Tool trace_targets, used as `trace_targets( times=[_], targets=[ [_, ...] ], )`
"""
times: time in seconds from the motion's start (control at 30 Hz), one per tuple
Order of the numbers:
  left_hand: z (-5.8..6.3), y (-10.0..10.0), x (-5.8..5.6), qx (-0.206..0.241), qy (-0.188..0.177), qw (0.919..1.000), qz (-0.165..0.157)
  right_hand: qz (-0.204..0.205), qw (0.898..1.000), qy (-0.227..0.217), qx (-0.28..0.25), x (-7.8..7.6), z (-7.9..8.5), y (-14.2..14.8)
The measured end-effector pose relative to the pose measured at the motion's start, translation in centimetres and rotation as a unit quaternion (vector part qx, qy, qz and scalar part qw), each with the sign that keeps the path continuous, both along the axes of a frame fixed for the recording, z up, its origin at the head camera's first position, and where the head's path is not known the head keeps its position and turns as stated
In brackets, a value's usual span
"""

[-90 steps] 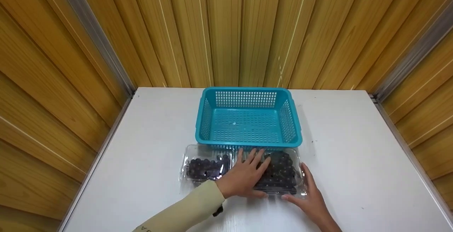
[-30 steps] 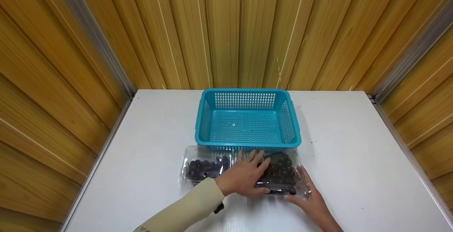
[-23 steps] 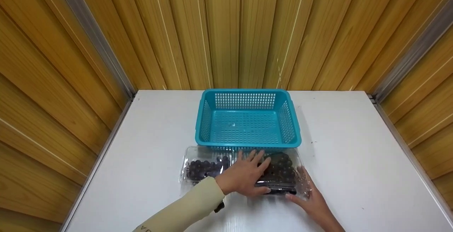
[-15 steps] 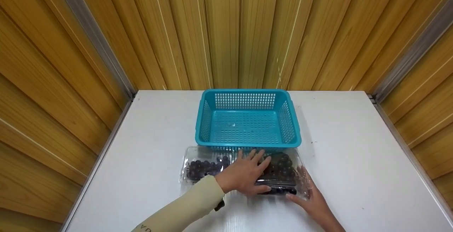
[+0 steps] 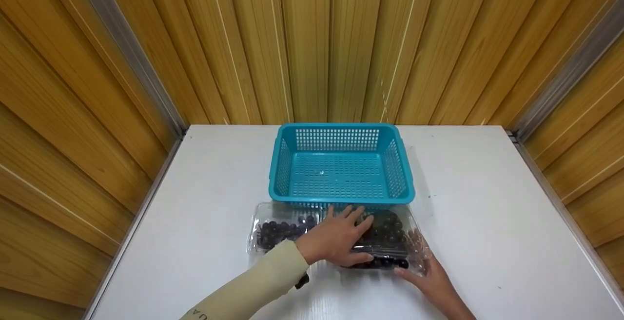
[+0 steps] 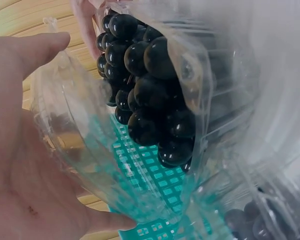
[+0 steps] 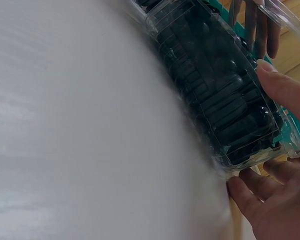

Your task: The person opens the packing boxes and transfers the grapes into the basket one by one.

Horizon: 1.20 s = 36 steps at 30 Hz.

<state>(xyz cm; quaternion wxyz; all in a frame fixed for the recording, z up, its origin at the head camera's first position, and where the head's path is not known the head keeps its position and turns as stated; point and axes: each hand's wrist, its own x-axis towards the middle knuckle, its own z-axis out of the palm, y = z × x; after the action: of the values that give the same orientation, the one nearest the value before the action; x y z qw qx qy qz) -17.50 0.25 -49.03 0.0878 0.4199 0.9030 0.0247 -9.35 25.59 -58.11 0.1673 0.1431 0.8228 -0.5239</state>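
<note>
I see the left hand (image 5: 336,242) with its fingers spread and nearly straight, lying on the right clear box (image 5: 390,250). The right hand (image 5: 433,277) is partly curled and holds this same box at its right end. The box, with dark round fruit (image 6: 150,92) inside, is on the white surface (image 5: 214,183), just before the teal basket (image 5: 341,199) and beside the left clear box (image 5: 262,211).

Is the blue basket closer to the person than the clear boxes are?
No, the basket stands beyond the clear boxes, nearer the wood-patterned wall.
</note>
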Motion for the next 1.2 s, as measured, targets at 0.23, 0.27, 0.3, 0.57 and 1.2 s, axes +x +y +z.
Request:
trace_targets(
  times=[0.23, 0.27, 0.3, 0.57, 1.2],
  targets=[
    [0.4, 0.0, -0.3, 0.006, -0.007, 1.0, 0.001, 0.0, 0.999, 0.029, -0.019, 0.1, -0.1, 0.0],
    [0.4, 0.0, -0.3, 0.008, -0.008, 0.9999, 0.001, 0.001, 0.999, 0.03, -0.017, 0.1, -0.1, 0.0],
    [0.4, -0.1, -0.3, 0.01, -0.009, 0.9999, 0.001, 0.0, 0.999, 0.032, -0.017, 0.1, -0.1, 0.0],
    [0.6, -0.1, -0.5, 0.021, -0.011, 0.9997, 0.0, 0.001, 0.999, 0.039, -0.02, 0.1, -0.2, 0.1],
    [1.3, 0.1, -0.6, 0.02, -0.007, 0.9998, -0.001, 0.015, 0.996, 0.086, -0.036, 0.9, -0.3, 0.0]
  ],
)
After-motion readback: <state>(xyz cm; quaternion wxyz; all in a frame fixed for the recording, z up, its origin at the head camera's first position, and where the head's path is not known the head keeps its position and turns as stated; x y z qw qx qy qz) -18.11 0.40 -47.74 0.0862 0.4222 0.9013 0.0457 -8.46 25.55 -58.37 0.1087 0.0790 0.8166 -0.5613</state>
